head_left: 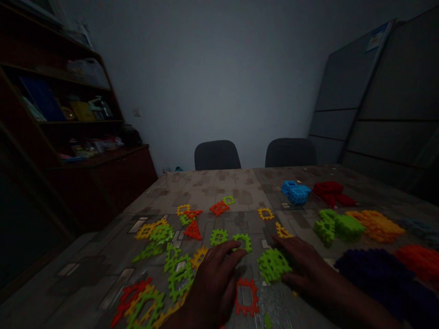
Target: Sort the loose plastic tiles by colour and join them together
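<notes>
My right hand [307, 267] has its fingers and thumb around the right side of a small stack of green interlocking plastic pieces [273, 265], low over the table. My left hand [219, 281] is bent with fingers and thumb apart, its fingertips at a green arch-shaped piece [247, 242]; whether they touch it I cannot tell. A green window piece [218, 236] lies just beyond the left hand. Between the hands, nearer me, lies a red-orange square frame [246, 297]. A yellow triangular piece [282, 230] shows beyond my right fingers.
Loose green, yellow and orange pieces [180, 276] are scattered at left. Sorted piles stand at right: blue [295, 192], red [332, 193], green [343, 226], yellow-orange [379, 226], orange [420, 260] and dark purple [377, 274]. Two chairs [217, 154] stand behind the patterned table [219, 180].
</notes>
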A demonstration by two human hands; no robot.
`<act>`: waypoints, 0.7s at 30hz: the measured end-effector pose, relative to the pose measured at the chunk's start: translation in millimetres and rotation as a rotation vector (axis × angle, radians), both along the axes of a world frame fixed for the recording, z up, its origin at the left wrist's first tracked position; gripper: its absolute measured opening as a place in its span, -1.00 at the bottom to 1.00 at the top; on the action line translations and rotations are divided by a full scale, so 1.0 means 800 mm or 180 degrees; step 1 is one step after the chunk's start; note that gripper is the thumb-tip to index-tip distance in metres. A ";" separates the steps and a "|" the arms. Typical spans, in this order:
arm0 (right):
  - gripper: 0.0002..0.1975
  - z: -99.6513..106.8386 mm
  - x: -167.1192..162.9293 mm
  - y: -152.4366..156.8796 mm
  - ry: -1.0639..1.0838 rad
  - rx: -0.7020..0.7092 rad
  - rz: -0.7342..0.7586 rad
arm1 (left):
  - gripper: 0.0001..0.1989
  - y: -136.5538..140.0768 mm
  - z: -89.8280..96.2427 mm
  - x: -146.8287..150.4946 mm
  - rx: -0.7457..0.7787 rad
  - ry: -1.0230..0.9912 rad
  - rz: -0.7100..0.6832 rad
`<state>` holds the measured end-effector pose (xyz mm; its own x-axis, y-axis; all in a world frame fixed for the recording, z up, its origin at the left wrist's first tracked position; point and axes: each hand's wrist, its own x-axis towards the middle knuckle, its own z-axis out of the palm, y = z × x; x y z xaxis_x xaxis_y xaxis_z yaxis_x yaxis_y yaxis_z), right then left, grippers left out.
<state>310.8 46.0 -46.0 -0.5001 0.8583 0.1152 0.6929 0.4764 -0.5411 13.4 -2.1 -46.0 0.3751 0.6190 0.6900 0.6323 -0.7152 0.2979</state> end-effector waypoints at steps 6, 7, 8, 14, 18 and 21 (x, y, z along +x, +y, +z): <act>-0.34 0.014 -0.001 -0.004 0.0186 -0.0003 0.0010 | -0.46 0.001 0.001 -0.001 0.0043 0.0052 -0.0009; -0.34 0.016 -0.001 -0.006 0.0176 0.0006 0.0007 | -0.47 0.001 0.001 -0.001 0.0045 0.0047 -0.0018; -0.33 0.017 -0.003 -0.008 0.0146 -0.0008 0.0010 | -0.47 0.001 0.002 -0.001 0.0043 0.0042 -0.0026; -0.22 0.018 -0.015 -0.020 -0.0073 -0.0234 0.0292 | -0.50 0.002 0.003 -0.002 0.0004 0.0056 -0.0022; -0.22 0.016 -0.022 -0.020 -0.0114 -0.0191 0.0378 | -0.50 0.002 -0.004 -0.002 -0.0065 0.0048 -0.0037; -0.24 0.011 -0.027 -0.017 -0.0121 -0.0128 0.0378 | -0.49 0.003 -0.011 -0.002 -0.0098 -0.0006 -0.0023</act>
<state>289.6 32.6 -37.2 -0.6018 0.7963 0.0608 0.6534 0.5347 -0.5359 11.9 0.0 -54.8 0.3784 0.6373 0.6713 0.6265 -0.7102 0.3211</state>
